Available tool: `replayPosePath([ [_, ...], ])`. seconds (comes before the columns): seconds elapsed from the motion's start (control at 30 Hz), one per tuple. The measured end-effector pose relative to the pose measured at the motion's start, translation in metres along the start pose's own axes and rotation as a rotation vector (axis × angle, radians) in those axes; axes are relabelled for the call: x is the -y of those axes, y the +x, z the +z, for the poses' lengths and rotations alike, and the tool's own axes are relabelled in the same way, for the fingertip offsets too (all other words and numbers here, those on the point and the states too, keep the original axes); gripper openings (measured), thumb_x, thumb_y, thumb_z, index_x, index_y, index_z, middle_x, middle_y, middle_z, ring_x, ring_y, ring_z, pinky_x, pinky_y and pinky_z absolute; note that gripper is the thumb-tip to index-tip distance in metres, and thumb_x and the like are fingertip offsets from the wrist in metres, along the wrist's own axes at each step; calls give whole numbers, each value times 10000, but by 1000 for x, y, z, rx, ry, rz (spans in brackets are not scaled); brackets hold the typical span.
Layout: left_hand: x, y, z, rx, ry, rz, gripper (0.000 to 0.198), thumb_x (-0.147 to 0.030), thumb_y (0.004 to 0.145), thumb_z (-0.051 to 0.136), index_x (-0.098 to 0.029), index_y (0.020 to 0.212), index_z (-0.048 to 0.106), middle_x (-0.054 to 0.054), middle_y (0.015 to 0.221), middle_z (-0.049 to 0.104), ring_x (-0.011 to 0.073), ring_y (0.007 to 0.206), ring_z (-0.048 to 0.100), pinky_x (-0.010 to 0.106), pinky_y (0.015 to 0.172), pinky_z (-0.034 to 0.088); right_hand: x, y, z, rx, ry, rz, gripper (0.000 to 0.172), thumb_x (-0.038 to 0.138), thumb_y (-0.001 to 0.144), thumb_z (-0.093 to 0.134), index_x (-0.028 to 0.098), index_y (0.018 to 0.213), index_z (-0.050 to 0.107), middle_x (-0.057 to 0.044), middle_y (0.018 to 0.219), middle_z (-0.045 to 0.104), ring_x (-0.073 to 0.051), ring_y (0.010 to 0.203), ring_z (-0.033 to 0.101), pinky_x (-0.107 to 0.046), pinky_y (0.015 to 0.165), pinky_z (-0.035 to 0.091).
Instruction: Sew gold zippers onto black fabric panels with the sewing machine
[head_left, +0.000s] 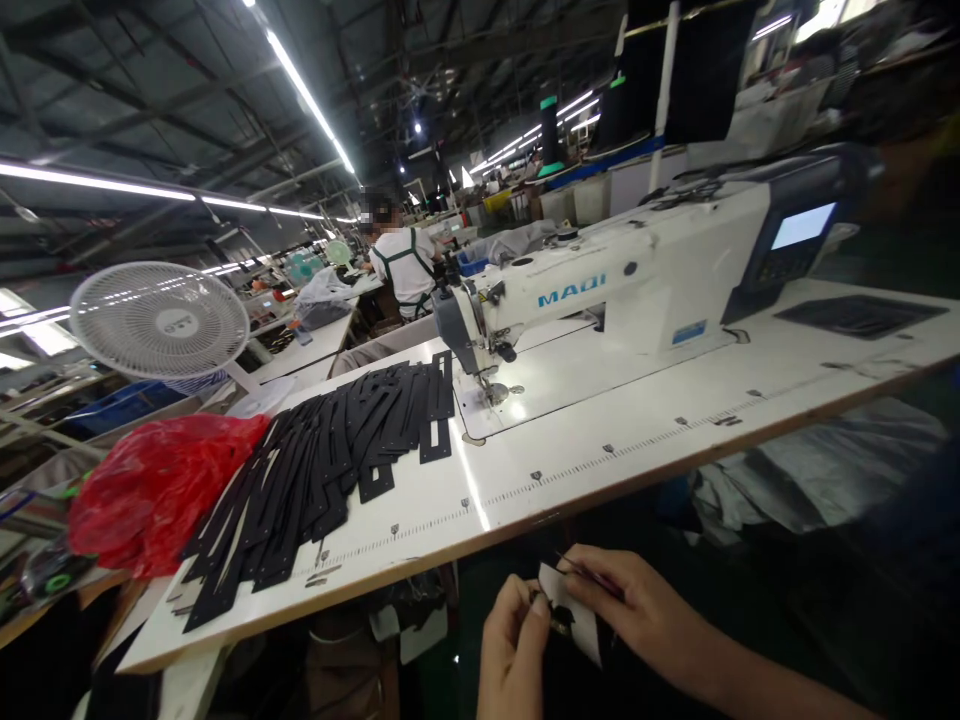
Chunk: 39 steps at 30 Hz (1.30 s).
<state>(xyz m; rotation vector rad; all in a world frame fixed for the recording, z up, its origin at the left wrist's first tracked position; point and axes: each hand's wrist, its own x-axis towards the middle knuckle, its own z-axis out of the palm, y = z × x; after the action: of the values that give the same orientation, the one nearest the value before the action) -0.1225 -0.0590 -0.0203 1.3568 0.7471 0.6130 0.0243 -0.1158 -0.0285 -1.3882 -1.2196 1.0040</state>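
Below the front edge of the sewing table, my left hand (514,645) pinches a small white piece (587,630) with a dark patch on it. My right hand (637,610) is closed around a thin, dark pointed tool (596,575), its tip reaching over the top of the white piece. The kind of tool is hard to make out. Above my hands stands a white sewing machine (622,290) with its needle area to the left. Left of the needle, many black slotted strips (330,450) lie in an overlapping row on the white tabletop (525,510).
A red plastic bag (165,480) and a white fan (161,320) stand at the left. The table's front edge, with a printed ruler, runs between my hands and the machine. A black flat piece (859,315) lies at the right. A person (405,260) sits farther back.
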Motion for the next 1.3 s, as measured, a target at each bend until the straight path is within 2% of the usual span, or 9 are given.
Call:
replayPosePath([
  [0.13,1,4,3,142,-101,47,420,-513,798,589,-187,644,374,4,736,453,156,709,388,246,663,328,1,-9,-4,-58,-33,-4,314,431,893,432,184,736,547,5,696,565,-150,676,516,-239,628,382],
  [0.3,6,13,4,203,-17,41,406,-540,821,548,-187,676,409,-11,690,388,144,659,351,243,630,316,2,-11,-15,-82,-103,-53,277,386,895,433,186,743,550,6,680,554,-139,639,500,-242,603,371],
  [0.37,9,17,8,167,67,86,393,-551,849,490,-188,707,442,0,717,424,155,674,384,248,633,336,1,-7,-20,-111,-103,-27,282,391,891,427,187,731,537,6,672,538,-142,643,498,-247,609,372],
  [0.57,13,26,24,-112,471,179,385,-540,901,383,-202,805,541,31,765,522,207,753,498,287,676,418,8,-15,-34,-339,-124,106,296,500,854,442,214,778,437,24,651,446,-146,597,432,-265,575,355],
  [0.7,20,30,28,-105,606,251,308,-459,930,367,-216,880,551,43,837,557,222,823,525,325,760,425,16,-40,-27,-194,22,185,482,612,900,224,215,727,435,-6,693,466,-149,650,456,-255,596,373],
  [0.8,25,31,34,-138,659,315,268,-403,944,347,-222,910,543,46,863,558,228,857,521,336,778,408,9,-45,-16,-80,264,424,541,714,831,256,210,725,422,25,609,377,-110,517,366,-220,467,313],
  [0.9,27,29,40,-182,666,351,258,-387,947,354,-219,913,547,51,863,559,232,860,515,346,775,398,-1,-39,-12,-43,420,614,530,719,816,287,208,734,403,60,559,299,-71,429,252,-183,405,212],
  [1.03,28,27,43,-192,666,382,261,-386,946,362,-212,922,554,64,880,567,244,883,506,375,798,388,-3,-32,-16,-49,453,696,494,673,840,309,204,725,411,67,537,292,-59,397,237,-168,386,172],
  [1.3,30,28,39,-181,662,375,245,-377,949,344,-227,927,537,44,888,551,237,896,491,358,806,355,-1,-30,-17,-42,451,717,495,662,850,318,196,720,425,67,518,302,-56,392,240,-166,384,167],
])
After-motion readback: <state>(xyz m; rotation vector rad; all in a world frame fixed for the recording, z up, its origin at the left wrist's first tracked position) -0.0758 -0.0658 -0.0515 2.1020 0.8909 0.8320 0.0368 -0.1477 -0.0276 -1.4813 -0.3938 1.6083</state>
